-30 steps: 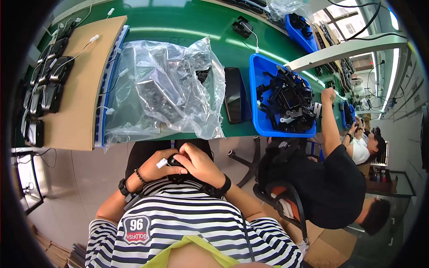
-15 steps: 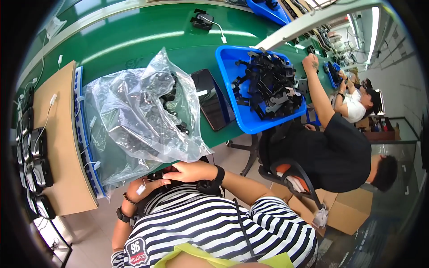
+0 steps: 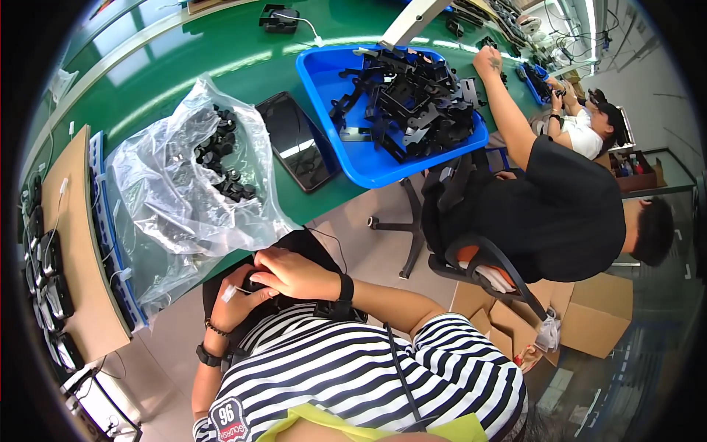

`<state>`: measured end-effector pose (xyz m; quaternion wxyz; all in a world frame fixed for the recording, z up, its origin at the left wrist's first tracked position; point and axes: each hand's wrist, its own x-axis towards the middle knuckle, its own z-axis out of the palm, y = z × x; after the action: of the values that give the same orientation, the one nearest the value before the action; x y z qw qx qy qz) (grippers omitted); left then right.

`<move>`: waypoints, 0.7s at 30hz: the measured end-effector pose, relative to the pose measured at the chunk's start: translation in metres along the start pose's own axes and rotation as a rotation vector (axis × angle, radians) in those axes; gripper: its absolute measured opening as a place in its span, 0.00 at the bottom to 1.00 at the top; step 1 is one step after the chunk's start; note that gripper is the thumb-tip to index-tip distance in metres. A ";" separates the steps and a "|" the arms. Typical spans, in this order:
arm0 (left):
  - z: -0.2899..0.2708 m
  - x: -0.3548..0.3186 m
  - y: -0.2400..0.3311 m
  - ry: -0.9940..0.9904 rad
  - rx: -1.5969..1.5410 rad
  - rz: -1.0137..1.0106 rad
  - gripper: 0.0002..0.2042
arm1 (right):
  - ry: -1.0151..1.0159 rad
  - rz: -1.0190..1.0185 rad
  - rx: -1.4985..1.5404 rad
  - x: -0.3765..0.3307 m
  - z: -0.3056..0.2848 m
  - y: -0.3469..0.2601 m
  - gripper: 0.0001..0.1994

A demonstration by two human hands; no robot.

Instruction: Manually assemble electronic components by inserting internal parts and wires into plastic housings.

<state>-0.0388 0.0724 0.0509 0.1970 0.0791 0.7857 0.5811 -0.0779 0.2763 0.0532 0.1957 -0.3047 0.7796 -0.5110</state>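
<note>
Head view: two hands meet at the person's lap, just below the near edge of the green counter point(image 3: 221, 51).
Cardboard sheet point(image 3: 70, 243): far left, flat and tan, black parts in a row along its outer side.
Clear bag point(image 3: 184, 191): crumpled plastic, small black parts inside, hanging over the counter's near edge.
Left hand point(image 3: 239, 298): curled around a small black part point(image 3: 255, 282); a thin white piece sticks out leftward.
Right hand point(image 3: 294, 272): closed over the same part from above; its long axis is hidden.
Phone point(image 3: 298, 151): dark slab, lying slantwise.
Blue tray point(image 3: 372, 162): heaped black brackets.
Room: bare floor and a chair base right of the lap.
</note>
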 end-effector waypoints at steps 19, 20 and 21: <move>0.039 0.056 0.003 -0.164 -0.001 -0.034 0.24 | 0.060 0.251 0.266 -0.047 -0.039 0.041 0.12; 0.041 0.053 0.001 -0.137 -0.035 -0.060 0.25 | 0.083 0.263 0.227 -0.046 -0.036 0.036 0.13; 0.041 0.050 -0.001 -0.132 -0.035 -0.067 0.25 | 0.104 0.274 0.186 -0.046 -0.032 0.034 0.13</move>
<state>-0.0672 0.1258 0.0286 0.2692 0.0872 0.7628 0.5814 -0.0735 0.3387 0.0345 0.2501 -0.1492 0.7721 -0.5648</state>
